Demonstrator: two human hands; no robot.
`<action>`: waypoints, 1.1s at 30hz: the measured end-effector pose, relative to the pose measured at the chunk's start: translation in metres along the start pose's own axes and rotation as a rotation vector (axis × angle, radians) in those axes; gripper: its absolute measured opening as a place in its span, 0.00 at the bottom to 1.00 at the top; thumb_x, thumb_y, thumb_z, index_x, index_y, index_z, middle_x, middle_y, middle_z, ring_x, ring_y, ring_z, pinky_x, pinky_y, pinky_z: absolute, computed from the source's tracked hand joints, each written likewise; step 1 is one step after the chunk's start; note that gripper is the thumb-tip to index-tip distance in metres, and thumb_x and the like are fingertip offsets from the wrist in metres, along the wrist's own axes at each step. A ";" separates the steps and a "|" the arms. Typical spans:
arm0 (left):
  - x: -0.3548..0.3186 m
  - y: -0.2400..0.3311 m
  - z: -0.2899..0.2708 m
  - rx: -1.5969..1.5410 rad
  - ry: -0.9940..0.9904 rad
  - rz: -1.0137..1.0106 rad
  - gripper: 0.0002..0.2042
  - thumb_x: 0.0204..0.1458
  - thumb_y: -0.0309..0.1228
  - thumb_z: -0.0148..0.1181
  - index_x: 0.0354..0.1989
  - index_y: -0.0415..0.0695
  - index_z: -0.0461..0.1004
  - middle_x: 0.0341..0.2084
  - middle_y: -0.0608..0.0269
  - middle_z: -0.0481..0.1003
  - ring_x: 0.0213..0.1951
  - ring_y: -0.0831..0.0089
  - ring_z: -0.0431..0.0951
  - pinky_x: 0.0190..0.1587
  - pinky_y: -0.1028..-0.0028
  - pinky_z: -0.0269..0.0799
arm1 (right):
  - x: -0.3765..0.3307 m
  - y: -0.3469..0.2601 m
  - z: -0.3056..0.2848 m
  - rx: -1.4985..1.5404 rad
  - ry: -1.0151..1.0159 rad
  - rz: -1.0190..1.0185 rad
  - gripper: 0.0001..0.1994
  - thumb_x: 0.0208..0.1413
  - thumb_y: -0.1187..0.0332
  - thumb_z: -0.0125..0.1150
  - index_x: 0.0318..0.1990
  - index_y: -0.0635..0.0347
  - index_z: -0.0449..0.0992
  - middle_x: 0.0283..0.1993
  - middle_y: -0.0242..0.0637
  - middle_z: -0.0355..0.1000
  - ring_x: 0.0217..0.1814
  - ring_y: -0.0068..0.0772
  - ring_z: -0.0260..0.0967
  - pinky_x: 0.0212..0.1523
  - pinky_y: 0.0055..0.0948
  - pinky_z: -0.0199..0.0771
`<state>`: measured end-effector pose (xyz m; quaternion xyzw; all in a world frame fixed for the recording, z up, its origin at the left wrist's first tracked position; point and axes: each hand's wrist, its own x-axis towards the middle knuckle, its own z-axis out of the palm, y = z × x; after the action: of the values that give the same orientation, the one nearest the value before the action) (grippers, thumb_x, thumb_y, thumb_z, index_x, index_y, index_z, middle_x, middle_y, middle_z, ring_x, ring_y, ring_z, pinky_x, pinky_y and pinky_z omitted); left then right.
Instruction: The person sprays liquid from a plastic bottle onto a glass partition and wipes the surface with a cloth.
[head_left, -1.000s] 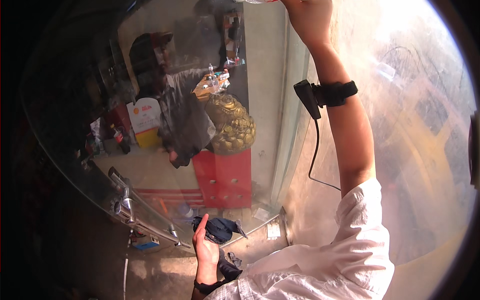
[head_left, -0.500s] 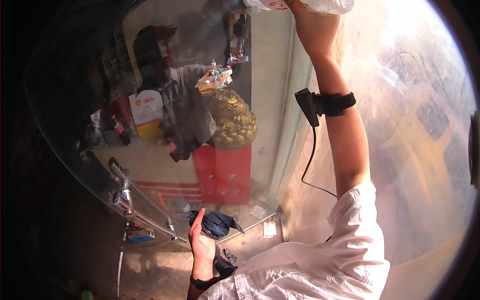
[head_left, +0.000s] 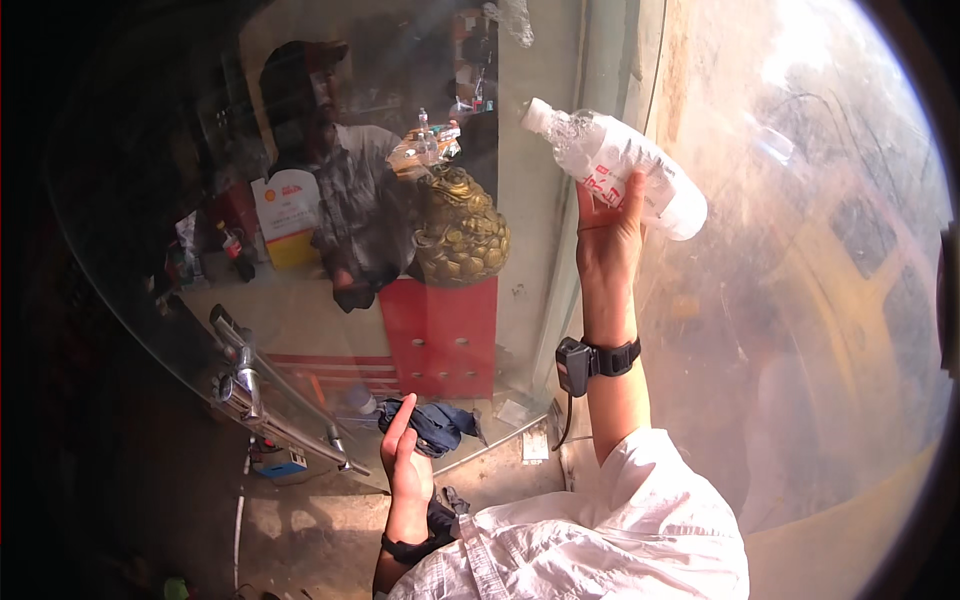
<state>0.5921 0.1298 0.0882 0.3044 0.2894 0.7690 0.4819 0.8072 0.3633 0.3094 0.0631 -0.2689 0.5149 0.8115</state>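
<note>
My right hand (head_left: 612, 235) is raised in front of the pale, sunlit pane on the right. Its fingers are wrapped round a clear plastic bottle (head_left: 625, 170) with a white cap, a white label and red print. The bottle lies tilted, cap toward the upper left. Low in the middle, my left hand (head_left: 408, 470) is closed against a bunched dark blue cloth (head_left: 440, 428), index finger pointing up. Part of that grip is hidden. Both wrists wear black straps, the right one with a small black box.
A glass door (head_left: 300, 350) with a metal handle (head_left: 240, 385) stands at left. Through or on the glass show a golden ornament (head_left: 460, 230), a red panel (head_left: 440, 335) and a reflected person (head_left: 350, 190). A blue box (head_left: 280, 465) sits on the floor.
My right hand has come down from the top edge, bringing the whole bottle into view. My left hand has barely moved and stays at the cloth.
</note>
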 end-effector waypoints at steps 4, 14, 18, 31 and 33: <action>0.017 -0.010 0.003 0.196 -0.058 0.115 0.47 0.47 0.56 0.69 0.66 0.28 0.61 0.60 0.56 0.67 0.62 0.68 0.67 0.66 0.66 0.58 | -0.154 0.031 -0.048 0.076 0.250 0.593 0.23 0.62 0.64 0.64 0.62 0.55 0.65 0.60 0.36 0.70 0.62 0.36 0.70 0.61 0.45 0.76; 0.035 0.017 0.055 0.248 -0.145 0.290 0.58 0.34 0.69 0.69 0.65 0.30 0.63 0.65 0.61 0.56 0.67 0.68 0.56 0.70 0.61 0.46 | -0.244 0.012 -0.071 -0.732 -0.644 0.290 0.30 0.46 0.63 0.77 0.56 0.61 0.72 0.53 0.40 0.69 0.54 0.36 0.69 0.55 0.32 0.70; 0.049 0.014 0.035 0.406 -0.366 0.567 0.58 0.33 0.72 0.66 0.63 0.32 0.67 0.63 0.59 0.58 0.66 0.66 0.55 0.71 0.61 0.40 | -0.231 -0.006 -0.078 -0.919 -0.938 0.085 0.27 0.52 0.68 0.70 0.60 0.61 0.72 0.54 0.41 0.68 0.53 0.35 0.70 0.51 0.30 0.73; 0.037 0.031 0.041 0.463 -0.412 0.562 0.43 0.33 0.62 0.70 0.52 0.39 0.76 0.56 0.56 0.63 0.61 0.64 0.60 0.66 0.62 0.44 | -0.149 -0.022 -0.076 -0.775 -0.491 0.454 0.08 0.62 0.81 0.54 0.46 0.67 0.76 0.47 0.38 0.72 0.47 0.26 0.73 0.47 0.27 0.78; 0.043 0.024 0.031 0.353 -0.484 0.548 0.42 0.35 0.62 0.69 0.53 0.39 0.76 0.56 0.53 0.65 0.62 0.62 0.59 0.67 0.61 0.44 | -0.147 -0.013 -0.067 -0.831 -0.677 0.600 0.08 0.61 0.77 0.59 0.47 0.66 0.78 0.46 0.36 0.74 0.49 0.25 0.74 0.49 0.26 0.76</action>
<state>0.5868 0.1649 0.1348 0.6205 0.2035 0.7136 0.2537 0.7959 0.2650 0.1817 -0.1773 -0.6960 0.5244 0.4574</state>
